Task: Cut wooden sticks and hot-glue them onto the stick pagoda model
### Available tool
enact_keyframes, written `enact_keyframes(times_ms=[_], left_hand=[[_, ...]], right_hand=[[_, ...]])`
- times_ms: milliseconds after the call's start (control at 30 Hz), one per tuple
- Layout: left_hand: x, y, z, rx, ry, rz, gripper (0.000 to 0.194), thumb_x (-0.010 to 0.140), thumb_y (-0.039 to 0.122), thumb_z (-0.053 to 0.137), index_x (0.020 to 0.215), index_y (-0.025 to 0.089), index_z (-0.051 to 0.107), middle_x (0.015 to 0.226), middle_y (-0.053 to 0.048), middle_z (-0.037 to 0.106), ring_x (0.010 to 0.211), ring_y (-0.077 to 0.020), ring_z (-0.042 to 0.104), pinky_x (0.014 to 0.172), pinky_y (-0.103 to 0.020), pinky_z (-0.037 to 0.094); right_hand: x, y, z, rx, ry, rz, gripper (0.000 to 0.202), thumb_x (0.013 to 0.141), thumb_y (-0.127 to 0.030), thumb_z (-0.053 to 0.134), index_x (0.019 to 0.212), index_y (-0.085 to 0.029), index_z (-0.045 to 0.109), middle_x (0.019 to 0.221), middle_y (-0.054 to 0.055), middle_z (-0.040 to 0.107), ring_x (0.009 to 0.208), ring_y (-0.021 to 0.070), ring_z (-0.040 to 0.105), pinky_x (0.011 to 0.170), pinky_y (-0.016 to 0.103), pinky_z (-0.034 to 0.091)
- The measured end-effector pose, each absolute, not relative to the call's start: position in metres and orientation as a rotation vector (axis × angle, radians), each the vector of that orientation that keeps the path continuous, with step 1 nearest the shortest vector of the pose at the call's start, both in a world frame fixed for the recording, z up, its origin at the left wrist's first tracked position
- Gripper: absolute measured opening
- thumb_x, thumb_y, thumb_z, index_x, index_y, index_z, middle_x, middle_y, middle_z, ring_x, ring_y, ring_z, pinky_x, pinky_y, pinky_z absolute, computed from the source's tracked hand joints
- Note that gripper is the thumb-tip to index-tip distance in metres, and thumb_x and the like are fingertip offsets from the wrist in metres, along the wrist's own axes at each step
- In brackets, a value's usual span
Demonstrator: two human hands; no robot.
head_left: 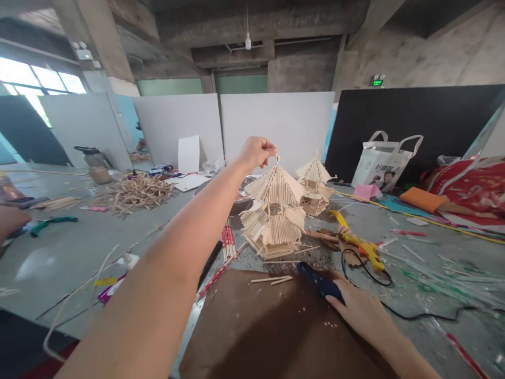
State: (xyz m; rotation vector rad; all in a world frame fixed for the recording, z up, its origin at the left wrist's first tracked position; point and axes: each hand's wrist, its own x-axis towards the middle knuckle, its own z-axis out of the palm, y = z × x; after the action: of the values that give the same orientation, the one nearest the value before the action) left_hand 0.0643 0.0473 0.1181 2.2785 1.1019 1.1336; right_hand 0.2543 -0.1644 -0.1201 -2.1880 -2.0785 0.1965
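My left hand [258, 151] reaches forward, its fingers pinched at the peak of a two-tiered pagoda model [278, 210] built from thin wooden sticks. A small wooden piece [278, 158] shows just below those fingertips. My right hand [361, 310] is wrapped around a dark blue hand tool [320, 281], whose exact kind I cannot make out; it rests low over the brown sheet [244, 326]. A few loose sticks [271, 280] lie on that sheet, in front of the model. Behind the model to the right stands a second stick pagoda [313, 184].
A yellow glue gun [369, 252] with a black cord lies to the right, near plastic scraps and a white bag [379, 160]. On the left are a pile of twigs [136, 193], teal-handled pliers [53, 223], a bottle [96, 166] and part of another person's hand [11, 221].
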Motion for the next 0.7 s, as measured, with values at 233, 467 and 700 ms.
enact_keyframes(times_ms=[233,467,700], left_hand=[[0.079,0.079,0.127,2.453,1.116,0.985,0.016,0.074,0.021,0.052,0.078,0.006,0.058,0.055,-0.001,0.053,0.04,-0.0031,0.045,0.049,-0.021,0.039],[0.079,0.098,0.126,2.556,1.211,0.889,0.019,0.073,0.024,0.052,0.081,0.008,0.058,0.045,0.001,0.05,0.037,-0.0058,0.046,0.047,-0.021,0.039],[0.079,0.093,0.129,2.589,1.21,0.799,0.016,0.074,0.02,0.051,0.081,0.006,0.057,0.041,0.003,0.047,0.034,-0.0049,0.044,0.045,-0.019,0.038]], right_hand=[[0.252,-0.163,-0.123,-2.204,-2.085,0.176,0.022,0.08,-0.028,0.036,0.092,-0.019,0.053,0.091,0.009,0.063,0.083,0.0255,0.059,0.067,0.037,0.045],[0.248,-0.164,-0.123,-2.18,-2.118,0.098,0.021,0.079,-0.026,0.039,0.091,-0.019,0.056,0.087,0.008,0.065,0.081,0.0249,0.06,0.067,0.036,0.046],[0.251,-0.163,-0.133,-2.156,-2.147,-0.046,0.023,0.079,-0.027,0.042,0.093,-0.018,0.059,0.09,0.01,0.065,0.081,0.0253,0.061,0.067,0.037,0.048]])
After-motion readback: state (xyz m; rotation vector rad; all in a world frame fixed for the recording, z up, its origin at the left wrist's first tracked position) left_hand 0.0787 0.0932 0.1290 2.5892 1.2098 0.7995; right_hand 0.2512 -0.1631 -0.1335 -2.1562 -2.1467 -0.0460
